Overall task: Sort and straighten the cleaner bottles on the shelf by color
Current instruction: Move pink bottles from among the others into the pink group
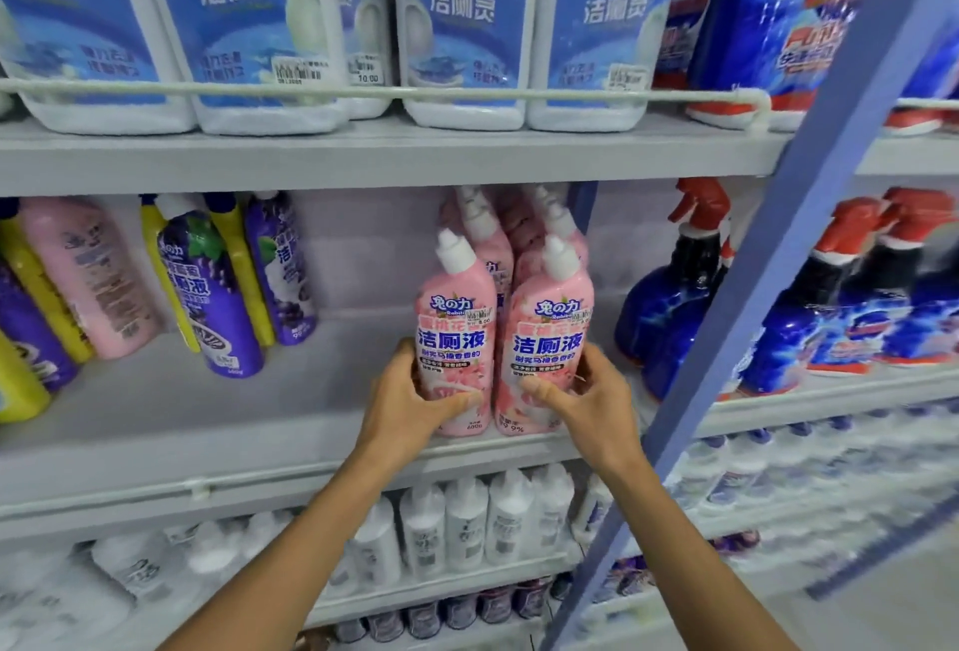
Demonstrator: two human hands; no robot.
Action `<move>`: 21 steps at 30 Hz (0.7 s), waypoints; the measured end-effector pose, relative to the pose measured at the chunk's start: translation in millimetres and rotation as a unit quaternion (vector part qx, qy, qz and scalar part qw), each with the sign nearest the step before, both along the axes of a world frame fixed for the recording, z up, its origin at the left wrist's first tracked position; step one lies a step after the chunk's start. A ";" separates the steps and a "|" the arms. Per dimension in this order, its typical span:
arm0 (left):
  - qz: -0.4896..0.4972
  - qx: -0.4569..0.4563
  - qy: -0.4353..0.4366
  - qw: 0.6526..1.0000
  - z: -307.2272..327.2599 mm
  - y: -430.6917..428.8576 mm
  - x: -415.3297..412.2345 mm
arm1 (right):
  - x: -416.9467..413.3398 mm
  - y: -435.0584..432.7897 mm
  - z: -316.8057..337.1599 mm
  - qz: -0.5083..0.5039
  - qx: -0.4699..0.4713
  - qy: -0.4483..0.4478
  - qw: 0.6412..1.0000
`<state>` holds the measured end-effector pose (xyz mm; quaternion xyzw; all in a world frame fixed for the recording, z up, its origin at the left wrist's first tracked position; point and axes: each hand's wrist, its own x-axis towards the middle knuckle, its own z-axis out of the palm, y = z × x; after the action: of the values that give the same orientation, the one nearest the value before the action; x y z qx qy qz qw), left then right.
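Head cam has both hands down low on the front pair. Left hand is curled round the left pink bottle, right hand round the right pink bottle. Both bottles stand upright and touching at the shelf front. The stray pink bottle leans among the purple bottles well off to the left, so I'd say the left hand is nearer to it.

The left hand grips the left pink bottle, the right hand the right pink bottle.
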<state>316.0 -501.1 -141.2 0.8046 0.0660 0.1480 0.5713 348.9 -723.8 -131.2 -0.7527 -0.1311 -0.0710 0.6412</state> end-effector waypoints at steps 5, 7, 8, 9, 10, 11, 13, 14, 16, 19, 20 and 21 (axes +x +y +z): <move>0.055 0.055 -0.014 0.997 2.0 -40.1 11.8 | 14.0 -28.3 -1.1 -0.001 -0.021 -0.004 1.000; 0.077 0.076 -0.021 0.994 4.1 -49.3 12.3 | 18.1 -28.2 -1.4 0.000 -0.029 -0.008 1.000; 0.084 0.086 -0.021 0.993 4.5 -51.1 12.5 | 19.7 -26.8 -1.5 -0.003 -0.030 -0.012 0.999; 0.087 0.094 -0.019 0.992 4.7 -51.5 12.0 | 21.0 -25.4 -1.9 -0.005 -0.033 -0.020 0.999; 0.090 0.094 -0.016 0.991 3.7 -50.4 11.1 | 21.6 -23.8 -2.3 -0.007 -0.038 -0.028 0.999; 0.090 0.087 -0.014 0.992 2.8 -49.2 9.2 | 21.2 -22.9 -2.4 -0.010 -0.043 -0.036 0.998; 0.094 0.063 -0.021 0.993 2.7 -48.4 3.7 | 19.3 -22.9 -4.3 -0.019 -0.033 -0.046 0.998; 0.099 0.051 -0.030 0.993 3.0 -48.7 1.2 | 18.5 -22.9 -6.2 -0.022 -0.021 -0.048 0.998; 0.103 0.035 -0.047 0.993 2.2 -49.3 -1.2 | 19.6 -20.9 -12.5 -0.029 -0.017 -0.051 0.998; 0.096 0.022 -0.051 0.994 1.5 -48.2 -0.8 | 27.0 -18.2 -20.4 -0.041 -0.049 -0.069 0.996; 0.092 0.015 -0.050 0.994 1.2 -46.2 0.3 | 30.0 -17.4 -21.7 -0.043 -0.057 -0.070 0.995; 0.088 0.010 -0.050 0.995 0.2 -44.1 1.4 | 31.9 -16.9 -21.9 -0.044 -0.066 -0.070 0.994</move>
<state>317.4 -545.2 -141.0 0.7928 0.1063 0.2381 0.5509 380.8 -740.7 -153.1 -0.7913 -0.1469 -0.1423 0.5761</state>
